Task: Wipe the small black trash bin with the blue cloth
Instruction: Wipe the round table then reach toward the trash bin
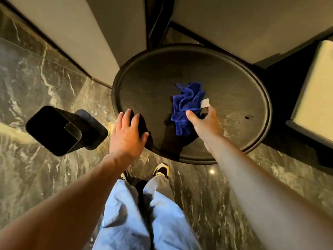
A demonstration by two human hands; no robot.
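The small black trash bin [54, 129] stands on the marble floor to the left of a round black table [234, 83], with its square opening facing up. The blue cloth [187, 103] lies crumpled on the tabletop, a white tag at its right edge. My right hand [204, 123] reaches onto the table and grips the cloth's near edge between thumb and fingers. My left hand [127, 133] lies flat with fingers spread on the table's near left rim, over a dark shape I cannot make out. The bin is about a hand's width left of my left hand.
Pale wall panels [86, 38] with dark skirting rise behind the table and bin. A light-cushioned seat [313, 91] on a dark base stands at the right. My legs in light jeans [137, 213] and my shoes are just in front of the table.
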